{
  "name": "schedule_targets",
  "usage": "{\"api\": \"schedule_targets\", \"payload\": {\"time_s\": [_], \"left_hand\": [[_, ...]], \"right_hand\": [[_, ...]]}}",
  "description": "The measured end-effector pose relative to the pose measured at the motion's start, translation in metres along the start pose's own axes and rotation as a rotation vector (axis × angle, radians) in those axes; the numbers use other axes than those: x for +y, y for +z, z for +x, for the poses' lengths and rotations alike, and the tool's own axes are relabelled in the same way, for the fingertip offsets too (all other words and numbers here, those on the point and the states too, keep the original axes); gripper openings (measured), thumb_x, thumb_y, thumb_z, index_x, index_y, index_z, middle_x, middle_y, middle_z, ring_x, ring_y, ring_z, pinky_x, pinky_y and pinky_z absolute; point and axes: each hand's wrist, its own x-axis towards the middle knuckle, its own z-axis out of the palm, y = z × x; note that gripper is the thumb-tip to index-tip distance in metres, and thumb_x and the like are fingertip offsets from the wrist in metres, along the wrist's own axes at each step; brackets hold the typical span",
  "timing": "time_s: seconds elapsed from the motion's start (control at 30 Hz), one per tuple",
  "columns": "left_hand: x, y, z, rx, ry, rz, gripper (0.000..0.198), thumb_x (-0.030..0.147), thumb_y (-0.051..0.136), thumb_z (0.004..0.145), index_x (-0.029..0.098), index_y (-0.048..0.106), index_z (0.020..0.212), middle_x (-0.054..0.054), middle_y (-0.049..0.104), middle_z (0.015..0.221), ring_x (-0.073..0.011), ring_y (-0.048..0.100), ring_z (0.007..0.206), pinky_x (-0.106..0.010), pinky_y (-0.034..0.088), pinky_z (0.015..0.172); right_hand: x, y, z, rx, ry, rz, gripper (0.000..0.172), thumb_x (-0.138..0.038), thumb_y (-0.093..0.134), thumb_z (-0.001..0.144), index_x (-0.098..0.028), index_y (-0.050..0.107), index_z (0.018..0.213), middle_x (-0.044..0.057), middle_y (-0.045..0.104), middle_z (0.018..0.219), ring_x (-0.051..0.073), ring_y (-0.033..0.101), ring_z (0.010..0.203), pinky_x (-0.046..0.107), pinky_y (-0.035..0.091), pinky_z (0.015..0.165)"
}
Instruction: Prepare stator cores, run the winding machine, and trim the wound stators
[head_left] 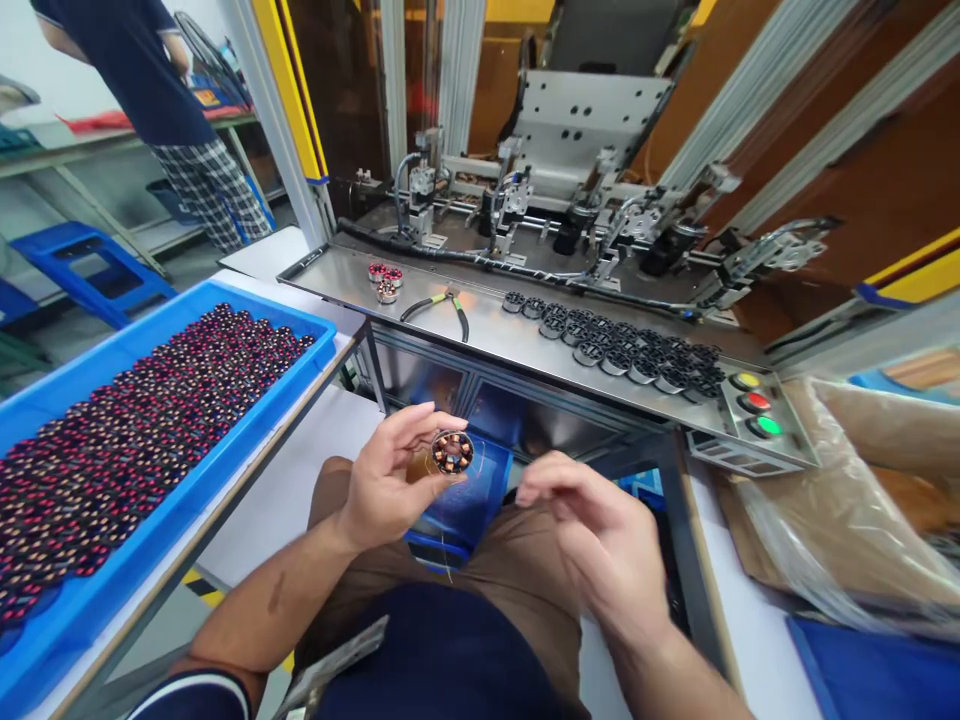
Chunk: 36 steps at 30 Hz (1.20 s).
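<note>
Head view: your left hand (386, 485) pinches the wound stator (452, 452) by its rim. Your right hand (592, 535) is just right of it, fingers curled, hold unclear.

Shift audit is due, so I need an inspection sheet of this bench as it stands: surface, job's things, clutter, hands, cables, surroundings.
Surface: steel shelf fronting the machine; white table at left.
Job's things: wound stator in hand; blue tray full of wound ones; row of bare cores on the shelf.
Clutter: pliers, three loose stators, plastic bag.
Grippers: left hand pinches the wound stator; right hand pinched beside it, hold unclear.
Cables: black loom along the machine.
Surroundings: person standing behind, blue stool.
</note>
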Motion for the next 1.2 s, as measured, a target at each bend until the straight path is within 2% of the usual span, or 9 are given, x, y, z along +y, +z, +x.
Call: {"api": "schedule_targets", "payload": {"time_s": [0.13, 0.3, 0.43, 0.53, 0.63, 0.83, 0.93, 1.1, 1.2], "left_hand": [[0.001, 0.002, -0.005, -0.101, 0.059, 0.050, 0.071, 0.004, 0.073, 0.079, 0.026, 0.044, 0.140, -0.009, 0.070, 0.121, -0.0175, 0.069, 0.109, -0.028, 0.058, 0.092], [0.003, 0.003, -0.009, -0.138, 0.041, 0.037, 0.074, 0.002, 0.071, 0.079, 0.029, 0.042, 0.141, -0.008, 0.069, 0.125, -0.0160, 0.069, 0.109, -0.027, 0.058, 0.093], [0.008, 0.004, -0.009, -0.105, -0.104, -0.064, 0.067, 0.009, 0.074, 0.079, 0.027, 0.044, 0.137, -0.010, 0.070, 0.122, -0.0176, 0.071, 0.104, -0.029, 0.059, 0.090], [0.011, 0.005, -0.008, -0.132, -0.224, -0.191, 0.065, 0.014, 0.076, 0.079, 0.027, 0.045, 0.135, -0.011, 0.071, 0.119, -0.0175, 0.073, 0.097, -0.028, 0.060, 0.087], [0.012, 0.005, -0.008, -0.170, -0.333, -0.322, 0.062, 0.019, 0.076, 0.080, 0.029, 0.046, 0.133, -0.011, 0.071, 0.119, -0.0172, 0.074, 0.091, -0.028, 0.060, 0.083], [0.008, 0.003, -0.009, -0.180, -0.558, -0.478, 0.038, 0.021, 0.076, 0.080, 0.023, 0.066, 0.117, -0.012, 0.069, 0.125, -0.0176, 0.074, 0.090, -0.027, 0.061, 0.081], [0.006, 0.005, -0.009, -0.134, -0.644, -0.498, 0.038, 0.028, 0.078, 0.078, 0.021, 0.070, 0.115, -0.014, 0.069, 0.125, -0.0161, 0.073, 0.082, -0.025, 0.061, 0.074], [0.001, 0.014, -0.013, -0.029, -0.665, -0.484, 0.054, 0.031, 0.089, 0.062, 0.022, 0.072, 0.112, -0.011, 0.073, 0.113, -0.0130, 0.070, 0.071, -0.024, 0.061, 0.067], [0.001, 0.018, -0.017, 0.017, -0.600, -0.319, 0.048, 0.026, 0.089, 0.062, 0.021, 0.074, 0.107, -0.008, 0.073, 0.103, -0.0140, 0.070, 0.075, -0.024, 0.061, 0.069]], "right_hand": [[0.009, 0.013, 0.013, -0.062, 0.362, 0.189, 0.038, -0.053, 0.074, 0.076, -0.017, 0.063, 0.069, 0.000, 0.056, 0.062, 0.012, 0.047, 0.057, 0.025, 0.040, 0.055], [0.010, 0.025, 0.014, -0.026, 0.478, 0.263, 0.041, -0.050, 0.077, 0.073, -0.017, 0.057, 0.058, -0.003, 0.052, 0.054, 0.010, 0.042, 0.054, 0.025, 0.034, 0.055], [0.011, 0.019, 0.012, -0.143, 0.526, 0.467, 0.039, -0.046, 0.080, 0.071, -0.018, 0.058, 0.056, -0.003, 0.052, 0.051, 0.010, 0.044, 0.051, 0.025, 0.034, 0.053], [0.015, 0.012, 0.009, -0.254, 0.523, 0.549, 0.035, -0.042, 0.081, 0.071, -0.018, 0.060, 0.057, -0.003, 0.053, 0.051, 0.009, 0.044, 0.050, 0.025, 0.033, 0.053], [0.019, 0.008, 0.007, -0.300, 0.479, 0.502, 0.031, -0.040, 0.082, 0.072, -0.018, 0.064, 0.059, -0.003, 0.055, 0.053, 0.009, 0.045, 0.052, 0.024, 0.034, 0.054], [0.029, 0.009, 0.002, -0.224, 0.469, 0.391, 0.033, -0.044, 0.084, 0.069, -0.019, 0.066, 0.057, 0.000, 0.059, 0.060, 0.013, 0.050, 0.063, 0.026, 0.040, 0.061], [0.033, 0.012, 0.001, -0.198, 0.475, 0.367, 0.036, -0.048, 0.083, 0.068, -0.019, 0.065, 0.056, 0.000, 0.058, 0.060, 0.013, 0.049, 0.063, 0.027, 0.040, 0.062], [0.037, 0.016, -0.002, -0.188, 0.416, 0.294, 0.039, -0.050, 0.079, 0.073, -0.018, 0.062, 0.056, -0.002, 0.055, 0.056, 0.012, 0.047, 0.059, 0.027, 0.038, 0.060], [0.036, 0.016, -0.004, -0.232, 0.377, 0.187, 0.041, -0.050, 0.074, 0.078, -0.018, 0.059, 0.057, -0.002, 0.054, 0.058, 0.012, 0.046, 0.057, 0.027, 0.039, 0.058]]}}
